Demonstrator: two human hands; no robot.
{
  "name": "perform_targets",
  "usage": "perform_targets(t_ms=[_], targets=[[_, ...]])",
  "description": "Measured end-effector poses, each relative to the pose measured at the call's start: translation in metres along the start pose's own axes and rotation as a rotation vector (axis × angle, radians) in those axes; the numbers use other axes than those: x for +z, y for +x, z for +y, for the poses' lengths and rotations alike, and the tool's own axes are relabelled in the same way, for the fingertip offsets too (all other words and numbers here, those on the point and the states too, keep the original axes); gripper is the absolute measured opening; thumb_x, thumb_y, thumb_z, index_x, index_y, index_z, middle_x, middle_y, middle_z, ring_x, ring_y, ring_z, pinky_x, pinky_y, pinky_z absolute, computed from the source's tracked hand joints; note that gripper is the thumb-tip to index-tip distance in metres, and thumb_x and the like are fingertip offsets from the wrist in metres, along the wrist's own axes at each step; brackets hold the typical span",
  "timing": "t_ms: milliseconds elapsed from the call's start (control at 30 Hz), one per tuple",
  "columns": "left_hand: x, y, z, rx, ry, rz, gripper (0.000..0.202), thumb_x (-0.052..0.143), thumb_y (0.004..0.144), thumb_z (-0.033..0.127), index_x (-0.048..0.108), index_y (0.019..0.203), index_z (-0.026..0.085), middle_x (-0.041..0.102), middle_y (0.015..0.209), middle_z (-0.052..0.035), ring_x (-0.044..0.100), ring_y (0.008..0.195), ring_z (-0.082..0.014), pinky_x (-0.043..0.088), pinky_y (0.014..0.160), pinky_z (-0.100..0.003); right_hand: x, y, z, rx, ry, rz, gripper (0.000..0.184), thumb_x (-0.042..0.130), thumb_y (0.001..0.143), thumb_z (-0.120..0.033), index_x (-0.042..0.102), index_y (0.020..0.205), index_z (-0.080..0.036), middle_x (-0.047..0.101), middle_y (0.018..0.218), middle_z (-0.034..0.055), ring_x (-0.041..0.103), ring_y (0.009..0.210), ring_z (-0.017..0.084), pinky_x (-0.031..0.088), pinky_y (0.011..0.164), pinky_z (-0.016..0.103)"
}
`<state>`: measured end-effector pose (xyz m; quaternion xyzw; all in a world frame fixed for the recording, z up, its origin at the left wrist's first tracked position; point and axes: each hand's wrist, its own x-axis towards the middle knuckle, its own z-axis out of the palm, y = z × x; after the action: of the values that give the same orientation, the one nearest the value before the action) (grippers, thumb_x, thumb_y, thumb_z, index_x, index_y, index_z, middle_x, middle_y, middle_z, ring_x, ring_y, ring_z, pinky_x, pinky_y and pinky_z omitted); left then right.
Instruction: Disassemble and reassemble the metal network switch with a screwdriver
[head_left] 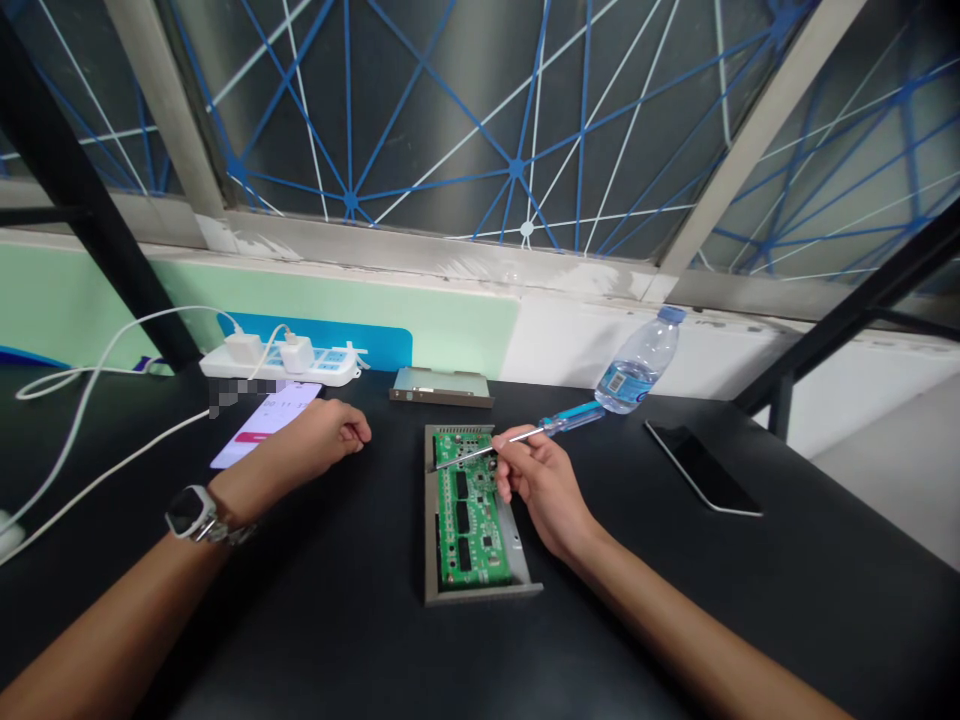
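Note:
A green circuit board (472,515) sits in an open grey metal case (431,530) in the middle of the black table. My right hand (541,485) grips a screwdriver (574,416) by its shaft, with the clear blue handle pointing away to the right. Its metal shaft slants left across the upper part of the board, and the tip is near the case's left edge. My left hand (330,440) hovers or rests left of the case, beside a lit phone (262,425). Its fingers are curled in, and whether anything is inside them is hidden.
A metal cover (442,387) lies behind the case. To the back left, a white power strip (281,362) carries plugs and white cables (90,400). A water bottle (637,365) leans at the back right, near a dark phone (701,468). Black metal posts flank the table.

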<state>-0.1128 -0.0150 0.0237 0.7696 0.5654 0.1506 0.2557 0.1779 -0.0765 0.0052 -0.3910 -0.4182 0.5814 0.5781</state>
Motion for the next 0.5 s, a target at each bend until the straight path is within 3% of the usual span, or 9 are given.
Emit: perform_targets(t_ms=[133, 367, 500], targets=[[-0.003, -0.001, 0.005, -0.07, -0.06, -0.005, 0.021, 0.057, 0.064, 0.02, 0.066, 0.082, 0.018, 0.072, 0.069, -0.0016, 0.07, 0.073, -0.0206, 0.054, 0.069, -0.028, -0.001, 0.0, -0.001, -0.007, -0.002, -0.002, 0.026, 0.078, 0.077, -0.031, 0.056, 0.084, -0.018, 0.057, 0.052, -0.0058, 0.048, 0.04, 0.008, 0.04, 0.039, 0.019], [-0.007, -0.002, -0.006, -0.091, -0.079, -0.023, 0.026, 0.06, 0.066, 0.024, 0.065, 0.09, 0.018, 0.071, 0.071, -0.0015, 0.069, 0.074, -0.0209, 0.053, 0.068, -0.03, -0.001, -0.001, -0.003, -0.005, -0.02, 0.005, 0.027, 0.078, 0.076, -0.032, 0.056, 0.084, -0.018, 0.056, 0.051, -0.0058, 0.048, 0.04, 0.008, 0.039, 0.038, 0.019], [-0.009, -0.005, 0.005, 0.037, 0.042, 0.014, 0.022, 0.058, 0.075, 0.026, 0.067, 0.094, 0.019, 0.071, 0.089, -0.0052, 0.066, 0.081, -0.0206, 0.051, 0.075, -0.032, -0.001, -0.001, -0.003, -0.008, -0.028, -0.001, 0.026, 0.076, 0.079, -0.033, 0.054, 0.085, -0.019, 0.056, 0.052, -0.006, 0.049, 0.041, 0.009, 0.039, 0.039, 0.02]])
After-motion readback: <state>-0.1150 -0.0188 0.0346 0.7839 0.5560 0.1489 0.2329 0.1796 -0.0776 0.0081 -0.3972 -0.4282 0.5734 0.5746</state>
